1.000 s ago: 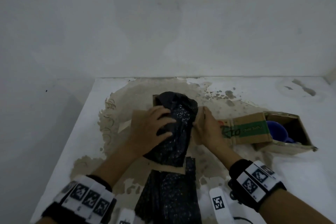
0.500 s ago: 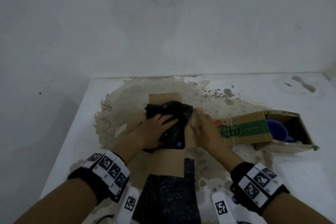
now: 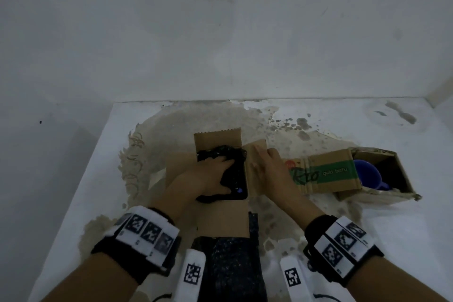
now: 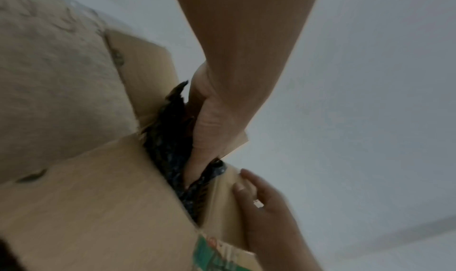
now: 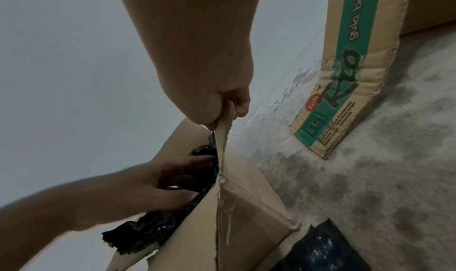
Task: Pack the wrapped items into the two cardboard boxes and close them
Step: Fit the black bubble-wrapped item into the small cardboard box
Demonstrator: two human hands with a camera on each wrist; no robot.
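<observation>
An open cardboard box [image 3: 217,138] stands in the middle of the stained table, with its flaps spread. A bundle wrapped in black plastic [image 3: 235,179] sits inside it. My left hand [image 3: 210,174] lies on top of the bundle and presses it down, fingers reaching into the box [image 4: 98,197] beside the black wrap [image 4: 170,138]. My right hand [image 3: 272,169] pinches the box's right flap [image 5: 224,135] between thumb and fingers and holds it upright. The second box [image 3: 326,174], printed green, lies to the right, open, with a blue mug [image 3: 367,174] inside.
A black speckled plastic sheet [image 3: 230,265] lies at the near edge, partly under the box's front flap [image 3: 220,220]. The white wall runs close behind the table. The table's left edge drops off near my left forearm.
The black bundle stood tall above the box a second ago and is now pushed down inside it. The rear flap has come into sight. My right hand stays on the right flap.
</observation>
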